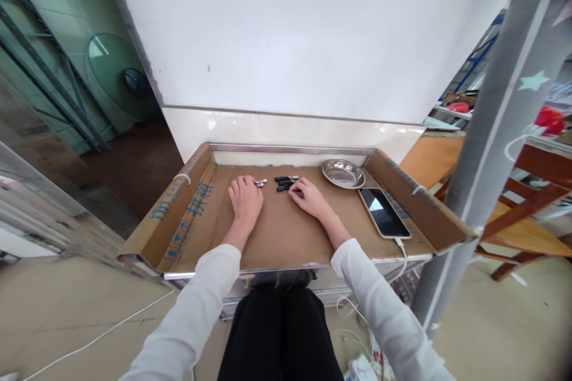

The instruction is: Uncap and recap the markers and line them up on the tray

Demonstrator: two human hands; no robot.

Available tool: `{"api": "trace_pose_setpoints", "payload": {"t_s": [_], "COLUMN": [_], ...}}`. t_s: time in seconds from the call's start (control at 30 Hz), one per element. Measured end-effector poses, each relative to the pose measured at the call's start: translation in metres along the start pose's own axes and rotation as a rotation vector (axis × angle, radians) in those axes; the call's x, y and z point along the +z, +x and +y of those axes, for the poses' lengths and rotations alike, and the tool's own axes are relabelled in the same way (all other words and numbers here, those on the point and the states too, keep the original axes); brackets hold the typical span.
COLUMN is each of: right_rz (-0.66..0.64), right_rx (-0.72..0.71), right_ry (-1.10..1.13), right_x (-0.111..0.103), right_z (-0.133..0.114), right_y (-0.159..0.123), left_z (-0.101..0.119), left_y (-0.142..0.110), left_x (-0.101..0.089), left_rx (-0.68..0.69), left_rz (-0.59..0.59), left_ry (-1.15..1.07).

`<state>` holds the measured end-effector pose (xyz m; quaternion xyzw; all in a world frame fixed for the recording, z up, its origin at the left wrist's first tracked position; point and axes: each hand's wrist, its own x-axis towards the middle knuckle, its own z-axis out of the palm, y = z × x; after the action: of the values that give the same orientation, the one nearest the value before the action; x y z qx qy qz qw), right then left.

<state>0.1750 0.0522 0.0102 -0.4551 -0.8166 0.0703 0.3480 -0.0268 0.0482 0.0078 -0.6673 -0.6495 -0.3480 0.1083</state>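
My left hand (pixel 245 201) rests palm down on the cardboard at left of centre, its fingers curled. A small red-and-white marker (pixel 261 182) sticks out from between its thumb side and index finger; the rest is under the hand. Several short black markers (pixel 286 178) lie side by side in a small group just right of the middle. At the right end of that group, my right hand (pixel 309 197) pinches thumb and index finger together on one black marker. The fingertips partly cover it.
A cardboard-lined tray table (pixel 277 238) has raised side walls. A round steel dish (pixel 343 174) stands at the back right, with a phone (pixel 384 212) and its white cable (pixel 404 256) in front. Behind rises a white board (pixel 290 30); a grey post (pixel 487 131) stands at right.
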Motion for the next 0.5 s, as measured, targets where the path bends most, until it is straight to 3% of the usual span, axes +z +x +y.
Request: {"api": "trace_pose_setpoints", "payload": {"t_s": [0.3,0.4,0.5], "right_rz": [0.035,0.087,0.086], "right_rx": [0.119,0.236,0.375], "right_ry": [0.197,0.376,0.690], "right_x": [0.003,0.003,0.003], "right_z": [-0.004,-0.007,-0.009], "right_y": [0.002,0.006,0.008], "left_z": [0.000,0.005,0.010], "left_y": [-0.002,0.002,0.002], "left_x": [0.000,-0.007,-0.012], "left_rx": [-0.055,0.012,0.209], "left_rz": [-0.064,-0.105,-0.176], "left_ry": [0.050,-0.091,-0.270]}}
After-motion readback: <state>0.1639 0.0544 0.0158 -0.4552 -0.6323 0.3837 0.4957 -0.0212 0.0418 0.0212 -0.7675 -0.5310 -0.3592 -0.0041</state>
